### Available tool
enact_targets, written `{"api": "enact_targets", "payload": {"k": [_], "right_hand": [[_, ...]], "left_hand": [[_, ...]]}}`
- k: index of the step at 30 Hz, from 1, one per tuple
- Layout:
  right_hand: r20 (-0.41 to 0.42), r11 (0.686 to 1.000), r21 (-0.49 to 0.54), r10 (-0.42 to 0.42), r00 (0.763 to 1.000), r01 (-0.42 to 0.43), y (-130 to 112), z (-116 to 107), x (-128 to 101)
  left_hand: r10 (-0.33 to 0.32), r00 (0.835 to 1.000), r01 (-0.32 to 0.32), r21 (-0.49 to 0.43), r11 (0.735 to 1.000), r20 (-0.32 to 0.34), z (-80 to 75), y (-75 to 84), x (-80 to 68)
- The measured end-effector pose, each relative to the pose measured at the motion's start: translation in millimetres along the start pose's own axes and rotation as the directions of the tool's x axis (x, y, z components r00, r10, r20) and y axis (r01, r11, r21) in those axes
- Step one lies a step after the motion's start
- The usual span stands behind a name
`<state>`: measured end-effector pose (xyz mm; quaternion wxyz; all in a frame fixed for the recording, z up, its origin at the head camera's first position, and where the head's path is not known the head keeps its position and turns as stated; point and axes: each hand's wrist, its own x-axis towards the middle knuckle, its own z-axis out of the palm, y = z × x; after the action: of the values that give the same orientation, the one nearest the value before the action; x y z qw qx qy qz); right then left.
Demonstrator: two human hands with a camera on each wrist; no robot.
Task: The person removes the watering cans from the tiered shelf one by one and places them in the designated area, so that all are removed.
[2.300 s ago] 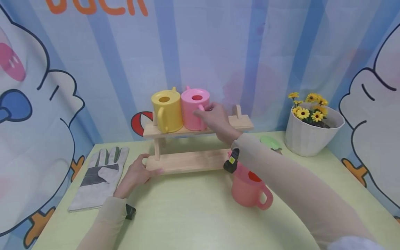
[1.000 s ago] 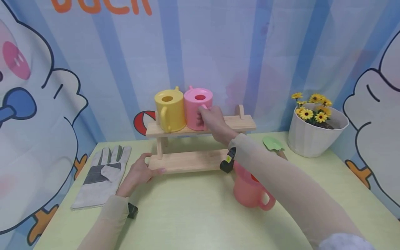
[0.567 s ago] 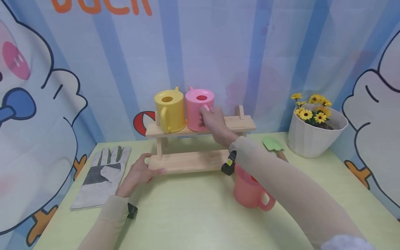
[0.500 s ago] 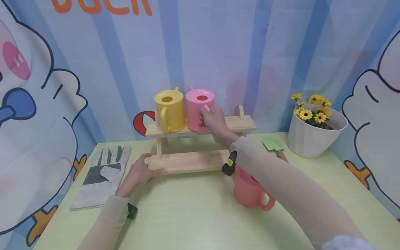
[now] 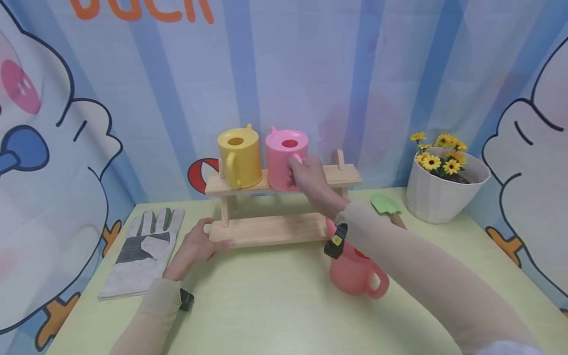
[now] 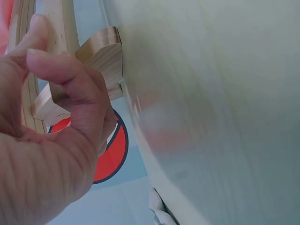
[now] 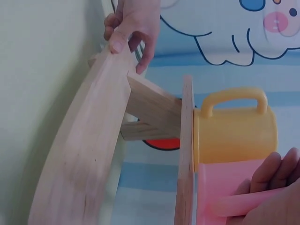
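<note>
A little wooden shelf (image 5: 284, 229) stands on the pale green table (image 5: 275, 305). It has a top board and a bottom board.

The right hand (image 5: 306, 175) is up at the top board. Its fingers are curled round the handle of the pink watering can (image 5: 284, 158), so it has a firm hold on it. The pink watering can sits at the front edge of the top board, near the middle of the shelf. In the right wrist view the fingers (image 7: 269, 180) wrap over the pink handle.

A yellow watering can (image 5: 237, 157) stands on the top board too, just left of the pink one, with a small gap between them.

The left hand (image 5: 197, 246) is at the left end of the bottom board. Its thumb and fingers pinch that end of the board.

A red-pink watering can (image 5: 355, 273) stands on the table in front of the shelf's right end, partly under the right arm.

A grey work glove (image 5: 144, 249) lies flat on the table, left of the shelf. A small green shovel (image 5: 383, 203) lies to the right of the shelf. Past it stands a white pot of yellow flowers (image 5: 441, 182).
</note>
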<state>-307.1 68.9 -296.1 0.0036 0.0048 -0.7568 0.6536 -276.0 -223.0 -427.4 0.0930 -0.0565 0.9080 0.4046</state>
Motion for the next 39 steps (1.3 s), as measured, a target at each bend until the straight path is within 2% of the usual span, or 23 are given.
{"api": "enact_targets", "payload": {"k": [5, 14, 26, 33, 39], "right_hand": [[0.025, 1.000, 0.001, 0.010, 1.000, -0.010, 0.9, -3.9, -14.8], [0.009, 1.000, -0.011, 0.019, 1.000, -0.019, 6.7, -8.4, -39.8], [0.036, 0.999, -0.018, 0.049, 0.998, -0.049, 19.3, -11.7, -73.0], [0.067, 0.999, -0.014, 0.051, 0.996, -0.050, 30.7, -14.1, -91.3], [0.059, 0.996, -0.022, 0.093, 0.994, -0.092, 39.7, -14.7, -105.7]], "left_hand": [[-0.009, 1.000, 0.009, -0.015, 1.000, 0.002, 0.4, -0.3, 1.0], [-0.018, 1.000, 0.018, -0.008, 1.000, 0.000, 1.0, -0.1, 1.5], [-0.028, 1.000, 0.028, -0.006, 1.000, 0.006, -1.0, 0.8, 1.6], [0.003, 1.000, -0.002, -0.051, 0.999, 0.012, 0.2, 0.2, 0.2], [0.007, 1.000, -0.007, -0.039, 0.999, 0.010, 0.7, 0.7, 0.2]]}}
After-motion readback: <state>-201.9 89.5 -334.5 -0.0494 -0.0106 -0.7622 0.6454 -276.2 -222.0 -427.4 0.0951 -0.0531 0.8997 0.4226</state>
